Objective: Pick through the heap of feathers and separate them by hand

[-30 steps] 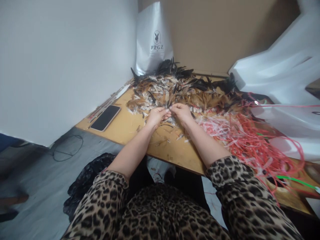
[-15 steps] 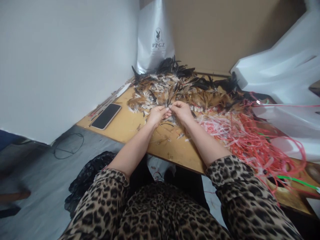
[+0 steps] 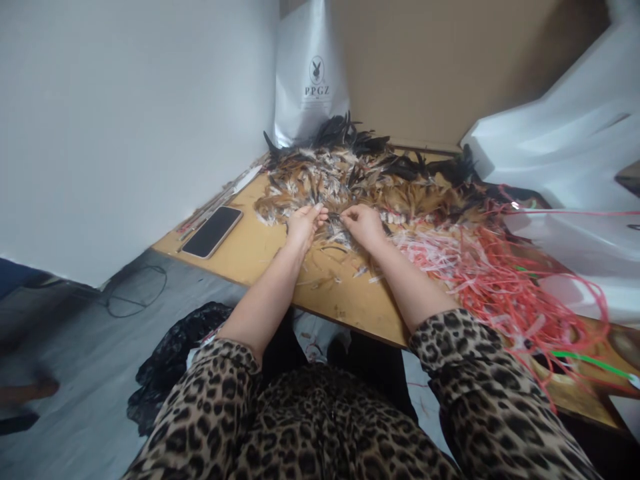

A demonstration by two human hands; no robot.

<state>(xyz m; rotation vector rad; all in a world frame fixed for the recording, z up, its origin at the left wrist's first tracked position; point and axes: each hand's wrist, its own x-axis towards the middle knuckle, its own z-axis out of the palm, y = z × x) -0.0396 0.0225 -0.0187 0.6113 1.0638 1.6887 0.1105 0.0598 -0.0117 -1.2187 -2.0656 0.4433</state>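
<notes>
A big heap of brown, black and white feathers (image 3: 350, 177) covers the far part of a wooden table (image 3: 260, 250). My left hand (image 3: 303, 225) rests at the heap's near edge, fingers reaching into the feathers. My right hand (image 3: 364, 223) is just beside it, thumb and forefinger pinched on a small feather. The two hands are a few centimetres apart. Leopard-print sleeves cover both upper arms.
A tangle of red and white plastic strips (image 3: 480, 273) lies right of my hands. A black phone (image 3: 212, 232) lies at the table's left edge. A white PPGZ bag (image 3: 311, 80) stands at the back, white plastic sheeting (image 3: 560, 147) at right. A black bag (image 3: 170, 357) lies on the floor.
My left hand has moved a little left and forward, away from the right hand, with its fingers now spread into the heap. The right hand stays pinched in place.
</notes>
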